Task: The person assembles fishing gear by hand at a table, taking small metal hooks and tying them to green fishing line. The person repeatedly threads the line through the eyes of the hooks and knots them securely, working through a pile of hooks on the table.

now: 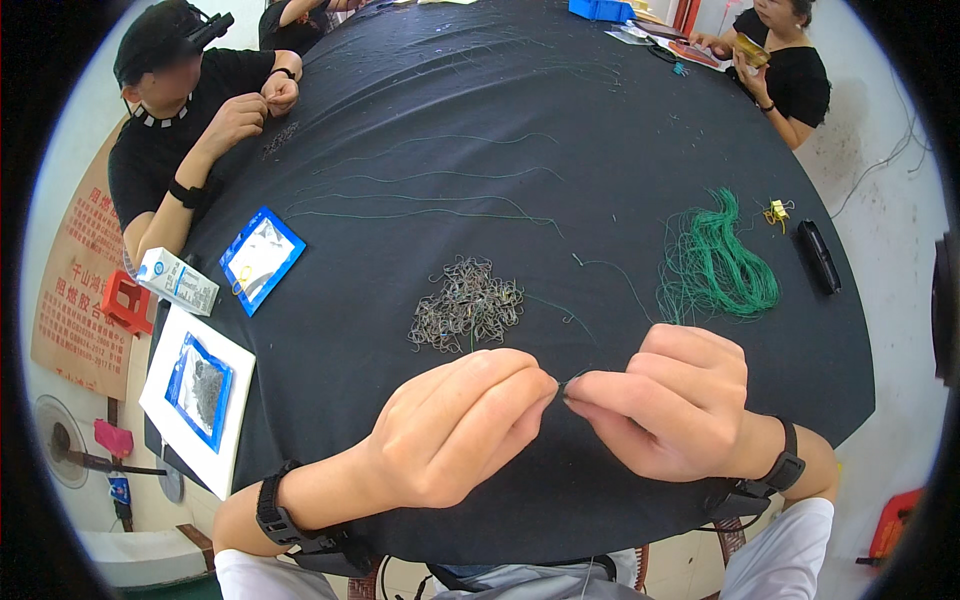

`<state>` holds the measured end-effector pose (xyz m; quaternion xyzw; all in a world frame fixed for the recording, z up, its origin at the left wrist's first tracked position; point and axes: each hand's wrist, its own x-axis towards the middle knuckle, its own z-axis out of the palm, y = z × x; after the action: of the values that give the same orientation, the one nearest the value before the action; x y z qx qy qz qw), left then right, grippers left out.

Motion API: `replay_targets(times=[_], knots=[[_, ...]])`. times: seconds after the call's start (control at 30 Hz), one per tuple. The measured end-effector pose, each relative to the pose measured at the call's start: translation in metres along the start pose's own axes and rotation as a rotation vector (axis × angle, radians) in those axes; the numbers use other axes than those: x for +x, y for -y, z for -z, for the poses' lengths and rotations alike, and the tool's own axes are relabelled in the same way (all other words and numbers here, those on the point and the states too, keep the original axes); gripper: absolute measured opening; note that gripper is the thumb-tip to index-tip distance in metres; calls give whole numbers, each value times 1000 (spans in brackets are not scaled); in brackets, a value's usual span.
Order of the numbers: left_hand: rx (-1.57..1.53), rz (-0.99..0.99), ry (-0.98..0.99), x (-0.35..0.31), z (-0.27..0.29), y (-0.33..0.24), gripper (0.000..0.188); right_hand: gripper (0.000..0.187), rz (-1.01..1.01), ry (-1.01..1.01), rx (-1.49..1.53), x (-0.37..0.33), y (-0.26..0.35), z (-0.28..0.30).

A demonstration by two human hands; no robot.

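Observation:
My left hand (460,425) is closed in a pinch, its fingertips almost meeting those of my right hand (675,405) just above the near part of the table. A short bit of thin green line (577,378) shows at the right fingertips, which pinch it. Whatever the left fingertips hold is too small and hidden to make out. Just beyond my hands lies a tangled pile of small metal fish hooks (468,305). To its right a loose hank of green line (722,262) spreads over the cloth, with single strands trailing toward the hooks.
Black cloth (400,240) covers the table. At right lie a yellow clip (777,212) and a black cylindrical object (819,257). At left are blue-edged packets (263,262), a small white box (178,281) and a white board (238,400). Other people sit around the table.

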<state>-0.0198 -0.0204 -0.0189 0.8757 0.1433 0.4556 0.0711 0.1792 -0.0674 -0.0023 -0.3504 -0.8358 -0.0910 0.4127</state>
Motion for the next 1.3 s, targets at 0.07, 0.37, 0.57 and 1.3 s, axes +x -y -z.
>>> replay_targets(times=[0.07, 0.37, 0.57, 1.3], knots=[[6, 2, 1, -1, 1, 0, 21, 26, -4, -14, 10, 0, 0, -2], [-25, -84, 1, 0, -1, 2, 25, 28, 30, -61, 2, 0, -1, -1], [-10, -105, 6, -3, -1, 0, 20, 27, -4, -61, 37, 2, -3, 0], [-136, -52, 18, -2, 6, -3, 24, 5, -578, 218, 716, 1, 0, 0]])
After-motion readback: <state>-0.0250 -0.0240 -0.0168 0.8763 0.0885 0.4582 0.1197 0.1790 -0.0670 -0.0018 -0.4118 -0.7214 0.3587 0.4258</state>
